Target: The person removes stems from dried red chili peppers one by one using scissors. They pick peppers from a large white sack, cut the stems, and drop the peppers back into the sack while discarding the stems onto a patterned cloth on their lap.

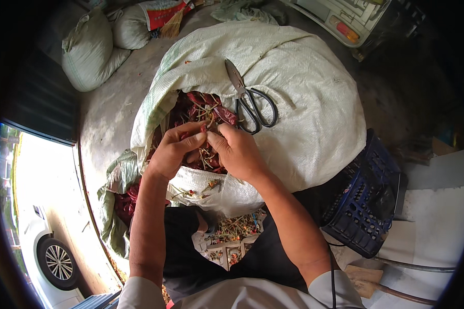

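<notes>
My left hand (176, 149) and my right hand (237, 153) meet over the mouth of a big white woven sack (309, 103). Between their pinched fingertips is a small red piece of a dried chili pepper (203, 127); the fingers hide most of it. Wrinkled dark red dried chilies (196, 105) with pale stems fill the sack opening below both hands. Just beyond my right hand, black-handled scissors (251, 103) lie on the sack cloth, blades pointing away from me. Loose stems and bits (211, 184) rest on the sack's near edge.
A greenish sack (119, 177) with more red chilies stands at left. On the right sits a blue plastic crate (363, 201). Filled white sacks (90, 51) and a small broom (172, 24) are at far left. Stem scraps (237, 226) litter the floor between my legs.
</notes>
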`<state>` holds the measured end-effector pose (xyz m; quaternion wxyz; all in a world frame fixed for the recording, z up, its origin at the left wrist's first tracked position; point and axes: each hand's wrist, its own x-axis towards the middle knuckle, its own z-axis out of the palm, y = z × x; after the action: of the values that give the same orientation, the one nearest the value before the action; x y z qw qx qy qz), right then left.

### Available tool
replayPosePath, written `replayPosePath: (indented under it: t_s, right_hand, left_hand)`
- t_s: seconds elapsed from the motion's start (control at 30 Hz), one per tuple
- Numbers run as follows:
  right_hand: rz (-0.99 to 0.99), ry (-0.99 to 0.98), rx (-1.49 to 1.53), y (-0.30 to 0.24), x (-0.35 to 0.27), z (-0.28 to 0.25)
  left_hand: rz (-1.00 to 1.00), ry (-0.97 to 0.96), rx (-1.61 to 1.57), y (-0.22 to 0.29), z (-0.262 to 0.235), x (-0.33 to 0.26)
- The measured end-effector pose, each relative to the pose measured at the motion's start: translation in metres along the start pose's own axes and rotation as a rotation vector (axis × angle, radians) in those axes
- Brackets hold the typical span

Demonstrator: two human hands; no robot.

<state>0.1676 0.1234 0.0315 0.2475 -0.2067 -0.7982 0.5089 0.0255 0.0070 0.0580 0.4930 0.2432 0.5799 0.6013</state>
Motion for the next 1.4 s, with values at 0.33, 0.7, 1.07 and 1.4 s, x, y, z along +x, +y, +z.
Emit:
replayPosePath:
  t_s: [0.33, 0.7, 1.07, 1.4]
  right_hand:
    - [0.418, -0.243, 0.718, 0.001, -0.004, -0.009]
    - [-0.225, 0.112, -0.152, -0.007, 0.002, -0.004]
    - [0.016, 0.264, 0.563, -0.003, 0.005, 0.012]
    - [0.326, 0.153, 1.160, -0.008, 0.005, -0.038]
  left_hand:
    - [0.591, 0.229, 0.964, 0.002, 0.013, -0.007]
    - [0.677, 0.094, 1.034, 0.005, 0.016, -0.011]
    - [0.323, 0.165, 0.498, 0.000, 0.027, -0.006]
    - [0.175, 0.365, 0.987, -0.005, -0.025, 0.014]
